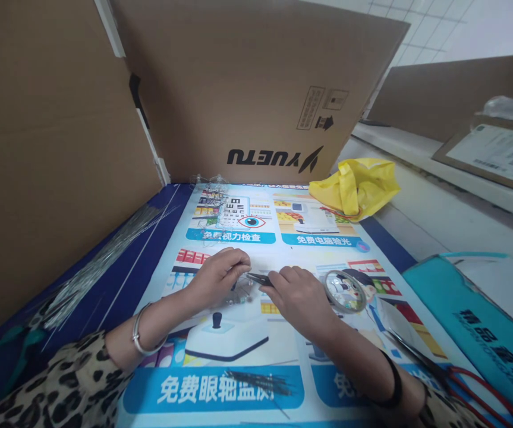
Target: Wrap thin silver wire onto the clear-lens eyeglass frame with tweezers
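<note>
Leopard-print sleeves (66,383) are seen at both lower corners. Beside the right one, scissors with red handles (461,375) are laid, half beyond the frame; at the left edge, a green-handled tool (31,340) is blurred. Between the forearms, a bundle of short dark wires (258,381) is left on the printed sheet (294,255).

By the right hand (301,297), curled firmly around them, dark pliers (261,279) are held, with their tips pointed at the left fingertips. By the left hand (220,274), thumb pressed to fingers, a beaded wire piece (241,292) is pinched above the middle of the sheet; it is partly hidden, and its exact grip point cannot be made out.

Just beside the right hand, room is taken up by a round clear dish (349,310). Farther right, a teal box (470,333) is set; on the left, long silver wires (100,264) are spread over the blue table (117,303). Beyond, more beaded wire (214,193) and a yellow bag (356,187) are placed, and the far side is blocked by a cardboard box (247,89) marked YUETU.
</note>
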Motion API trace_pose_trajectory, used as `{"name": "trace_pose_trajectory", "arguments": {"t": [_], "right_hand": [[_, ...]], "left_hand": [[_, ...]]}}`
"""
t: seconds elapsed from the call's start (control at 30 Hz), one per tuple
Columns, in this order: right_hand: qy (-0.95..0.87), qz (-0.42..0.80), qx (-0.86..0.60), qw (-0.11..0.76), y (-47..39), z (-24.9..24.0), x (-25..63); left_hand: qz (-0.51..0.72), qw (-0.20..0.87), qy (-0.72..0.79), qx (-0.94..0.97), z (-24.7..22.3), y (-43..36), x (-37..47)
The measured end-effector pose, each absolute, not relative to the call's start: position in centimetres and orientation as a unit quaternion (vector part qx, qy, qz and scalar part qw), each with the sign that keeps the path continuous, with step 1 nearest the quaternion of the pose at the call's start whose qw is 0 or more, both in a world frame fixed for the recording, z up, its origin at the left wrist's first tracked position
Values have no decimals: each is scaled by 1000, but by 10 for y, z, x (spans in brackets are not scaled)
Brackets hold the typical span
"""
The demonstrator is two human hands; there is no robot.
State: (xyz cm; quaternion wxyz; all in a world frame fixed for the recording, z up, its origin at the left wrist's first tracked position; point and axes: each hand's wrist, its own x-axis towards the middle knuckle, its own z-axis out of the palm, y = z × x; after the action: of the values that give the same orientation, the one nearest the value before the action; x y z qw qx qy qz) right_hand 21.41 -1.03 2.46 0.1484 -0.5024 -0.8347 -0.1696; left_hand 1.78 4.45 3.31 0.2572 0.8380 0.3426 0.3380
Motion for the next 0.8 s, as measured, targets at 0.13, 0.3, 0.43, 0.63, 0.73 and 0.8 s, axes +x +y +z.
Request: {"name": "trace_pose_trajectory", "arguments": {"t": [0.13, 0.3, 0.43, 0.63, 0.73, 0.8], "right_hand": [[-837, -168, -499, 149, -11, 23, 214], [-840, -163, -493, 157, -9, 21, 216], [-843, -161, -490, 155, -9, 20, 215], [-843, -162, -492, 147, -11, 20, 213], [-843, -165, -491, 147, -12, 19, 212], [-843, -165, -490, 148, -12, 19, 212]], "left_hand": [[337, 247, 336, 844, 33, 44, 18], [340, 225, 320, 855, 34, 44, 17], [349, 223, 313, 855, 34, 44, 16], [350, 221, 310, 856, 34, 45, 16], [350, 230, 312, 853, 34, 45, 16], [354, 238, 314, 848, 34, 44, 16]]}}
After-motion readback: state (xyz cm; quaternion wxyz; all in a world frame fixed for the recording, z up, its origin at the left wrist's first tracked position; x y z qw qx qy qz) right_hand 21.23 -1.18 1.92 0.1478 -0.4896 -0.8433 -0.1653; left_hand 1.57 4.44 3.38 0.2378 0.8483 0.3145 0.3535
